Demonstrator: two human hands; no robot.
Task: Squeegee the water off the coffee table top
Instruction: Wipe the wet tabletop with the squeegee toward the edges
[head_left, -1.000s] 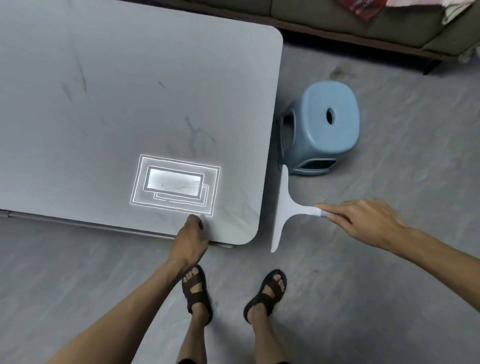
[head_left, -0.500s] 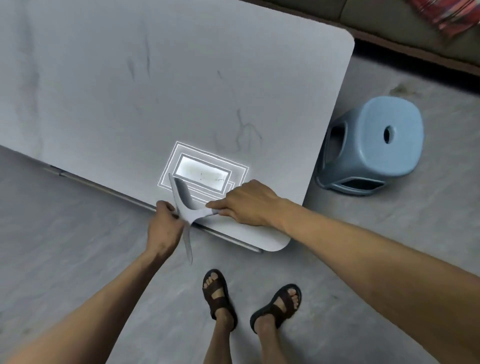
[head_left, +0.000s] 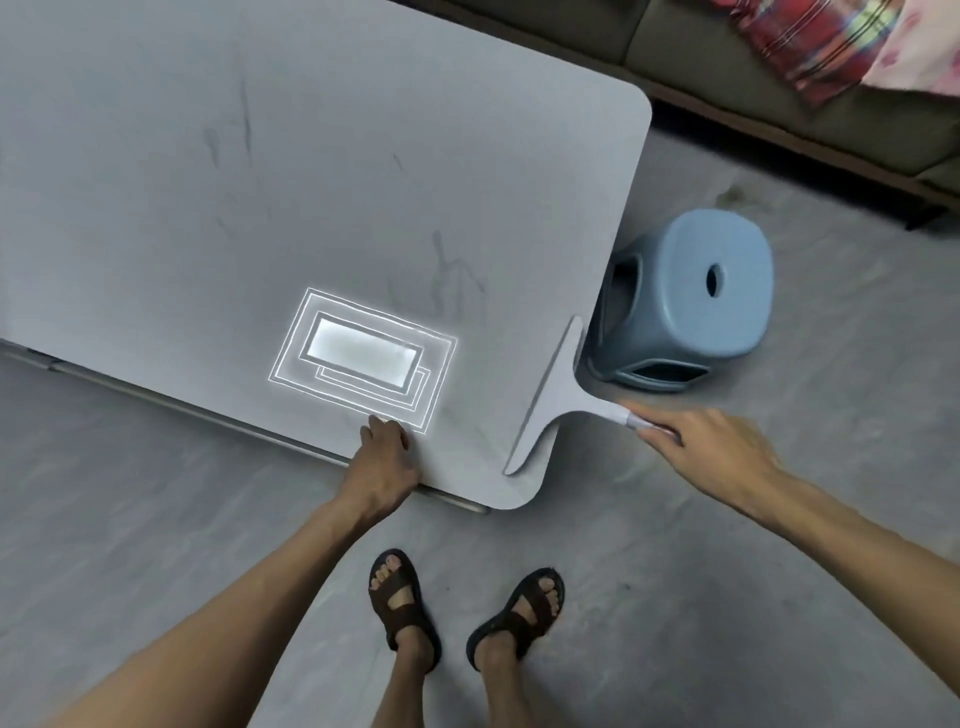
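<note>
Right hand (head_left: 711, 447) is gripping the handle end of the flat pale-grey T-shaped squeegee (head_left: 553, 395), fingers curled together around it. The blade is lying along the right margin of the light-grey rounded-corner coffee table top (head_left: 260, 182), near its near-right corner, handle sticking out past the edge. Left hand (head_left: 387, 457) is resting on the near edge, fingers together, tips pressing the surface beside a bright rectangular light reflection (head_left: 363, 358). A pale-blue plastic stool (head_left: 691, 296) is standing just beside the table's right edge.
</note>
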